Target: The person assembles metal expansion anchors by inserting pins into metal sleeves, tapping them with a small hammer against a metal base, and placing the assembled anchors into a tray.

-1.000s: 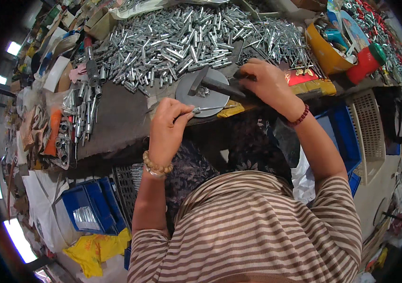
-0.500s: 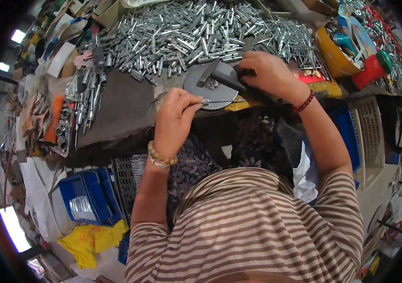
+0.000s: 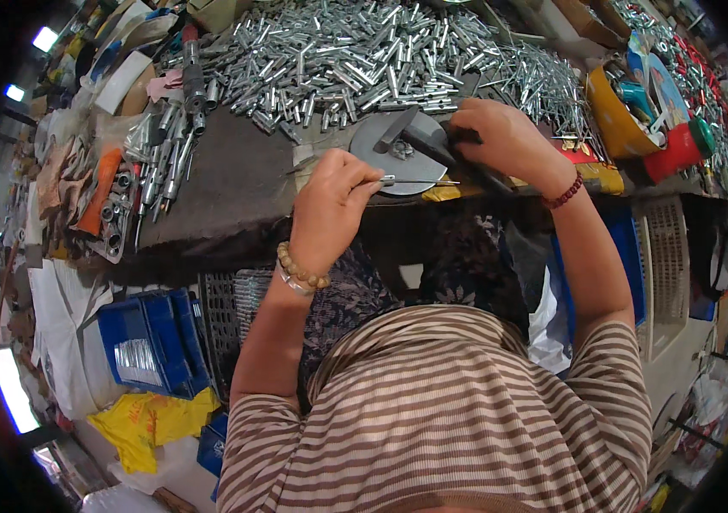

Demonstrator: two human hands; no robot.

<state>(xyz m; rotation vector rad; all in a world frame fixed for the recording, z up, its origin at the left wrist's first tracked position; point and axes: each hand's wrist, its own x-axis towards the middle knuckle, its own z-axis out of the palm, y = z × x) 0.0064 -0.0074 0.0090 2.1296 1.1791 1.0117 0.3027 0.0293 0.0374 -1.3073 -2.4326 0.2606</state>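
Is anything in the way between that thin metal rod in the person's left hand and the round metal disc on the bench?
Nothing visible. The left hand pinches the thin rod, whose tip already reaches the near edge of the round metal disc. The right hand grips a dark handle lying across the disc's far side, not over the rod's path.

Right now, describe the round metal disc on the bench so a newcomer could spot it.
Start at the heap of short silver tubes covering the workbench. At the heap's near edge, between the left hand and right hand, lies the grey disc. It alone is flat and round.
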